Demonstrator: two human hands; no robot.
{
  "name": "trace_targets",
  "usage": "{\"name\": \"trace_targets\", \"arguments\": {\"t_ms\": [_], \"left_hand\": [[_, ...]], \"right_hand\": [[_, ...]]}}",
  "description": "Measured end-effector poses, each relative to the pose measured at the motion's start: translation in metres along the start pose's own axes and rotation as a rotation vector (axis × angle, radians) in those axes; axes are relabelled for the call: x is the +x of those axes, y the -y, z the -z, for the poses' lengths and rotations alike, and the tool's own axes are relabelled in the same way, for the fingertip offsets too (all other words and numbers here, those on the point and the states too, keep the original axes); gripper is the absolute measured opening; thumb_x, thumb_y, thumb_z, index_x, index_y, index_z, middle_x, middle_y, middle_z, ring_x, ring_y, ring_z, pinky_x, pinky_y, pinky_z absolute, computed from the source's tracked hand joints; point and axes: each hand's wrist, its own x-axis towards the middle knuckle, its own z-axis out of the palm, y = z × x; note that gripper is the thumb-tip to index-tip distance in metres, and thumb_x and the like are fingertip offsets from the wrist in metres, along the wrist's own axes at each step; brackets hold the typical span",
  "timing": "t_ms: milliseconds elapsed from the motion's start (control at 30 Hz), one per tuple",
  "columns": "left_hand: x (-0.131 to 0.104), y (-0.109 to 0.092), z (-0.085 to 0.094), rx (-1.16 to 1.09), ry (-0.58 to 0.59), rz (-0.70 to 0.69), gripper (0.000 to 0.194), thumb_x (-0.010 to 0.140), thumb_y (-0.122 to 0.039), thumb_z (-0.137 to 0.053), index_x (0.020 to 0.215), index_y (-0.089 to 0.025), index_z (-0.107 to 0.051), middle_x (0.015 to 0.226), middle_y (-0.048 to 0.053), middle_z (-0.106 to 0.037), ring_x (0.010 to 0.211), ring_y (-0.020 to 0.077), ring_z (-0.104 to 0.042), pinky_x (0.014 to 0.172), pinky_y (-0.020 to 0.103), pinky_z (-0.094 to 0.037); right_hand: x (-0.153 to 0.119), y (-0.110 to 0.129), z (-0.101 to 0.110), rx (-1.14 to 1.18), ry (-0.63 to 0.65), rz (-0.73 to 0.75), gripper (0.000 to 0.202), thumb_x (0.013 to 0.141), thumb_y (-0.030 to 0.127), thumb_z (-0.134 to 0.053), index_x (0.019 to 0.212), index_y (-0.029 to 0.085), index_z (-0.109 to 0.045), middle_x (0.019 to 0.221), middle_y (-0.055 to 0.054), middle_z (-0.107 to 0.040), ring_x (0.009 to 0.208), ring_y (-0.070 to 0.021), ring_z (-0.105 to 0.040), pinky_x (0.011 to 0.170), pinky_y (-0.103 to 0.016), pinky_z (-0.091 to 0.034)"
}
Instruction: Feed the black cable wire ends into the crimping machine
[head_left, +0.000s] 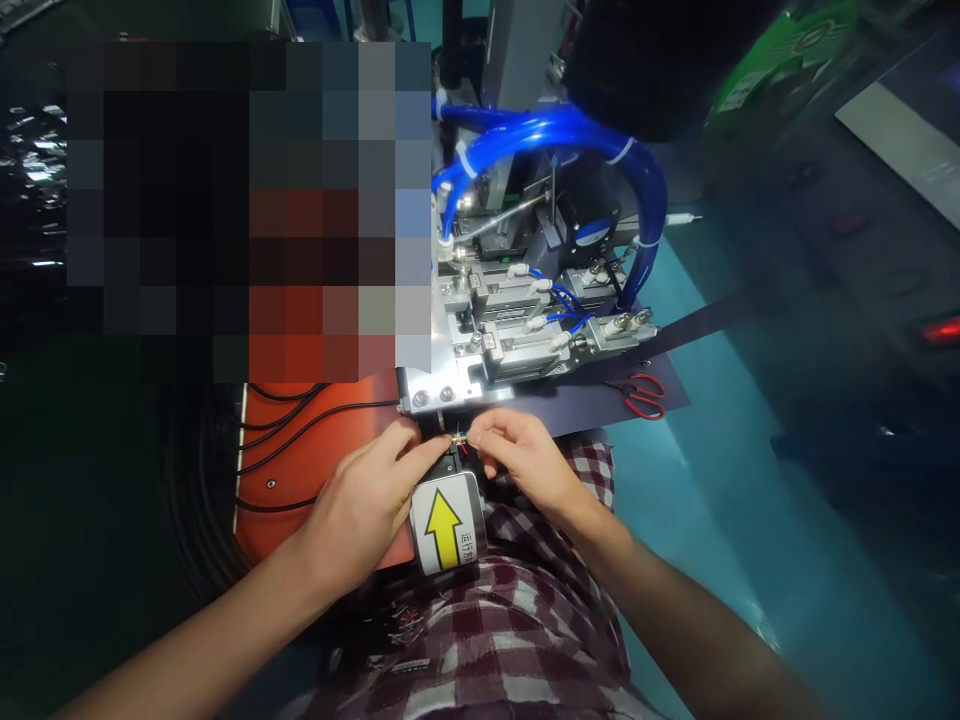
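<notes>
While pinching coloured wire ends point(459, 438) between left hand point(373, 497) and right hand point(519, 462) fingers: lined up at machine point(517, 320) front, not yet fed in, looks early-ish.

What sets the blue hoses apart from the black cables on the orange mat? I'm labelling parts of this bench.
The blue hoses are thick, glossy and arch high over the metal machine; the black cables are thin, dull and lie flat on the orange mat. The hoses sit behind the machine, the cables beside the left hand. Both are flexible lines running toward the machine.
</notes>
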Motion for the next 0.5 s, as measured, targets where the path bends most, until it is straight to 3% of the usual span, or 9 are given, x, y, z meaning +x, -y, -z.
{"name": "trace_targets", "arguments": {"t_ms": [500], "left_hand": [[-0.0003,0.0006,0.0005,0.093,0.034,-0.025,0.035,0.089,-0.009,-0.037,0.114,-0.016,-0.061,0.085,0.007,-0.06,0.07,0.0178,-0.058,0.058,0.028,-0.048]], "right_hand": [[-0.0033,-0.005,0.002,-0.211,-0.036,0.1,0.013,0.081,0.027,-0.056,0.072,0.018,-0.054,0.053,0.006,-0.047,0.047,-0.0102,-0.045,0.047,-0.022,-0.034]]}}
